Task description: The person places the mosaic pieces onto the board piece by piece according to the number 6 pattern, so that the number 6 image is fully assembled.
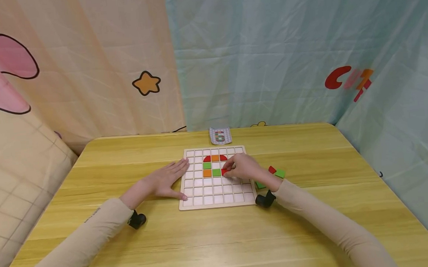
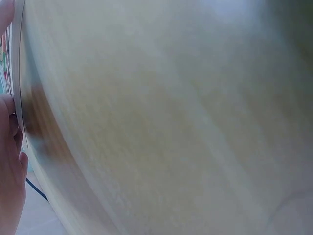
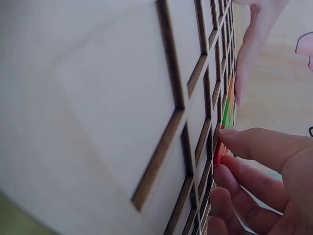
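A white wooden grid board (image 1: 198,201) lies on the table. Red, orange and green tiles sit in several of its upper cells, among them an orange tile (image 1: 207,173) and a green tile (image 1: 216,172) side by side. My right hand (image 1: 241,167) pinches a red tile (image 3: 219,149) between thumb and fingertips at the cell right of that green tile. Part of the red tile is hidden by the fingers. With fingers spread, my left hand (image 1: 166,179) rests at the board's left edge, fingertips and thumb touching it.
Behind the board lies a small pattern card (image 1: 220,136) showing a coloured grid. Loose tiles, including a green tile (image 1: 280,173) and a red tile (image 1: 272,169), lie right of the board, partly covered by the right forearm. Printed curtains (image 1: 268,56) stand behind the wooden table (image 1: 213,239).
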Demonstrator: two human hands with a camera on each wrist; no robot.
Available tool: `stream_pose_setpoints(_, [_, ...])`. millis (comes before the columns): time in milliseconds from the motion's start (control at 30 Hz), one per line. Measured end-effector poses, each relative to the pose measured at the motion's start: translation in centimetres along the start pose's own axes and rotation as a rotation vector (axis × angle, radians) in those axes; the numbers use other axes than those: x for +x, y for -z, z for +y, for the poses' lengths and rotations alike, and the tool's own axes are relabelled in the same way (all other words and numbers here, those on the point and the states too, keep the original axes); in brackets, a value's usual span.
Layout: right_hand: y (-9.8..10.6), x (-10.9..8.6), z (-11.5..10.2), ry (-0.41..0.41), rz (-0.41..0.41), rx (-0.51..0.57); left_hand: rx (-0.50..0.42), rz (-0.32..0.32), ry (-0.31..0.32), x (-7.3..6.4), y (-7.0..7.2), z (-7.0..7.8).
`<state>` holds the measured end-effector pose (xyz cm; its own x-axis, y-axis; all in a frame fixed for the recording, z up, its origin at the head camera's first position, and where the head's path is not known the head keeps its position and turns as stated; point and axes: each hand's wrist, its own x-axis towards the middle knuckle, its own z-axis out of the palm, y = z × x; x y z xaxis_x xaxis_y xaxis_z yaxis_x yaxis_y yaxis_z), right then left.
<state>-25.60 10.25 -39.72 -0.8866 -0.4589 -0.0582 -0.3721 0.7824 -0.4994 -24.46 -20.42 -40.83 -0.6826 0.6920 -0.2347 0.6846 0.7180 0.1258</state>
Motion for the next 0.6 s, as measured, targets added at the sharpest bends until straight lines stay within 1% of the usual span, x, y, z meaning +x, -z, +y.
stream_pose_setpoints(333, [-0.03, -0.03, 0.32, 0.004, 0.002, 0.015, -0.005, 0.003, 0.004, -0.01, 0.13, 0.13])
stream_pose_setpoints(600, [0.88, -0.78, 0.86, -0.038, 0.008, 0.07, -0.006, 0.001, 0.002, -0.13, 0.22, 0.28])
